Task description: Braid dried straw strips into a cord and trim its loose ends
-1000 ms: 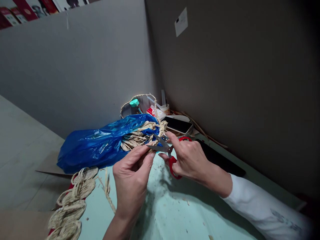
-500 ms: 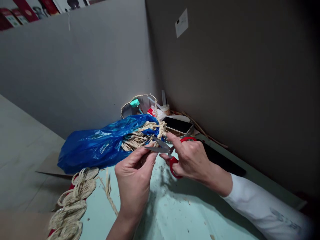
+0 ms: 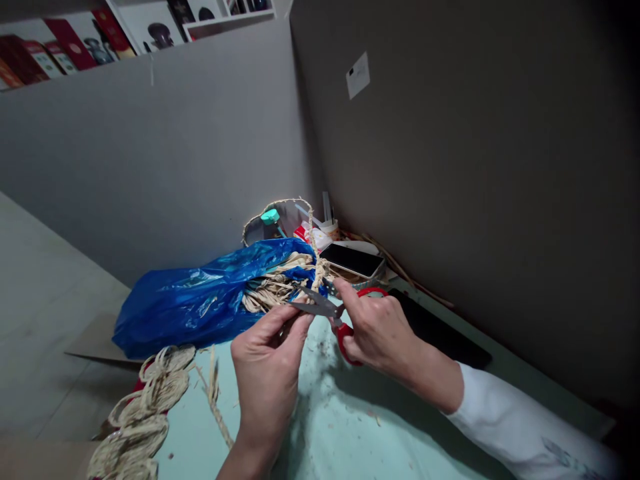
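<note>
My right hand [image 3: 387, 337] is closed around the red handles of a pair of scissors [image 3: 323, 308]. Their blades stand a little apart and point left, right at the fingertips of my left hand [image 3: 267, 367]. Thumb and forefinger of that hand pinch the end of a braided straw cord [image 3: 319, 270]; the pinched bit is mostly hidden behind the fingers and blades. From there the cord rises and curves away in a loop. Just beyond my left hand, pale straw strands [image 3: 265, 293] spill from a blue plastic bag [image 3: 180, 300].
Coiled straw braids [image 3: 160, 393] lie along the left edge of the pale green tabletop [image 3: 350, 427], beside a loose straw piece [image 3: 215, 407]. At the back are a phone [image 3: 353, 259], a turquoise-capped bottle [image 3: 271, 217] and a cup [image 3: 330, 230]. Walls enclose the far corner.
The scissor blades have come closer together near my left fingertips. My view has tilted slightly upward, showing more of the shelf. My left hand keeps its pinch.
</note>
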A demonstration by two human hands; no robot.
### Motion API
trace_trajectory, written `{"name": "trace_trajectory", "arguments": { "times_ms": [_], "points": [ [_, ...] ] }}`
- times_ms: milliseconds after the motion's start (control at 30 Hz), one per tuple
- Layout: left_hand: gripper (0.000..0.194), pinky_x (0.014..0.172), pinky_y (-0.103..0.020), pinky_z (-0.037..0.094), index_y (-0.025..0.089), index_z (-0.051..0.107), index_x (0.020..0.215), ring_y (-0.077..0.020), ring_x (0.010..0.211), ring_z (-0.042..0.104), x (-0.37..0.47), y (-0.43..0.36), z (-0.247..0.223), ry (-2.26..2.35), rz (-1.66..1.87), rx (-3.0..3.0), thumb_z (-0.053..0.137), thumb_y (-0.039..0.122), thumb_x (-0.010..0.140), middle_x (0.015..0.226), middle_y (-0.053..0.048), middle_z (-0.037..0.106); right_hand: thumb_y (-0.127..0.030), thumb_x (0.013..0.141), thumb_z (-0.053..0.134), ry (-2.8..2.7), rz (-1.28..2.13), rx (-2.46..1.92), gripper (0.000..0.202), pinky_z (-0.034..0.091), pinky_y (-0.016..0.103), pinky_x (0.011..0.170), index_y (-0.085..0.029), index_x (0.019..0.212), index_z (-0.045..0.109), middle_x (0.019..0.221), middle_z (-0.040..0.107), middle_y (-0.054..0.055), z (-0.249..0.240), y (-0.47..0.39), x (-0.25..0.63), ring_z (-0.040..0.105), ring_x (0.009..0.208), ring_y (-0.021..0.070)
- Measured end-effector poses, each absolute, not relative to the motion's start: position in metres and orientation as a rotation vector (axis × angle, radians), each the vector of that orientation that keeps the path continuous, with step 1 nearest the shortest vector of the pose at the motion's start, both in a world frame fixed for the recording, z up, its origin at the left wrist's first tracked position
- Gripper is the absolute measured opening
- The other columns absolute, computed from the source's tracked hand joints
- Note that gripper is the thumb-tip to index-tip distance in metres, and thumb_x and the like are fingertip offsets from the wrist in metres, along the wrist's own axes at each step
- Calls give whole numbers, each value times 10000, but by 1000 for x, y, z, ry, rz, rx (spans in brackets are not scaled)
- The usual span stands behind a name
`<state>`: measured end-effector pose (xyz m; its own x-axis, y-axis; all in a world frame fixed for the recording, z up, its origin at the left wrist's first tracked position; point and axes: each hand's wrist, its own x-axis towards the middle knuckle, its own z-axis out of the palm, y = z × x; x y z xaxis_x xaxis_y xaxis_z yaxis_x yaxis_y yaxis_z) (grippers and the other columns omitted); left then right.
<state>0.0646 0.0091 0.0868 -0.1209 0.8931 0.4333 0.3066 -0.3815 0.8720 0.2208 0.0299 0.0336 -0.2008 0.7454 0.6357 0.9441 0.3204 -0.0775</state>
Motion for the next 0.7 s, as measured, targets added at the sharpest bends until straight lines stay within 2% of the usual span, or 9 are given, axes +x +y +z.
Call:
{"name": "trace_trajectory", "arguments": {
  "times_ms": [200,467,600,700],
  "points": [
    [161,636,-196,534,244,796,877,-133,687,673,66,7,87,1377,1572,1700,751,199,730,822,18,775,-154,728,438,-2058,-441,-1447,387,221,290,492,-76,1082,576,590,638,55,34,30,220,564,496,177],
    [142,730,-260,565,224,793,860,-181,782,712,62,14,88,1392,1553,1669,749,211,725,877,-15,782,-146,761,433,-2111,-287,-1387,246,207,290,489,-127,975,552,622,638,46,29,32,221,551,495,170],
    [140,754,-291,571,213,790,852,-200,802,716,62,13,88,1388,1544,1667,747,217,719,880,-30,780,-151,802,446,-1958,12,-1295,213,297,256,511,-143,1002,517,696,660,48,32,38,227,570,543,161],
    [147,729,-280,565,196,783,863,-199,783,717,62,13,88,1317,1464,1624,747,229,724,857,-40,777,-252,876,477,-1616,419,-1224,157,379,243,519,-177,1011,508,660,651,12,38,44,232,568,516,145]
  ]
}}
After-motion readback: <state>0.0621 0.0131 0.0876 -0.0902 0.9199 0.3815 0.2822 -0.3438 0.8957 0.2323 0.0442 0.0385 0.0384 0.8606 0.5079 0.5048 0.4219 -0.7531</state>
